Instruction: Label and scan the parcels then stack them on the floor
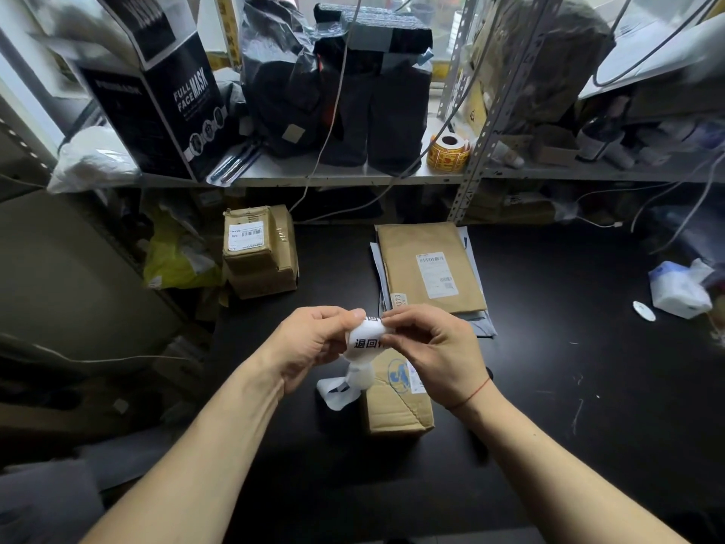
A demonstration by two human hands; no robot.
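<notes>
Pinching a white label strip (363, 339), both hands' fingers (396, 321) peel above an unlabelled small box (396, 402); scanning and stacking remain.

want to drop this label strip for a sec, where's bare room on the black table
Widest bare black table lies right of the small brown cardboard box, between the flat brown paper mailer and the crumpled white plastic bag. A narrower gap separates the mailer from the stacked cardboard boxes. The back shelf is crowded.
</notes>
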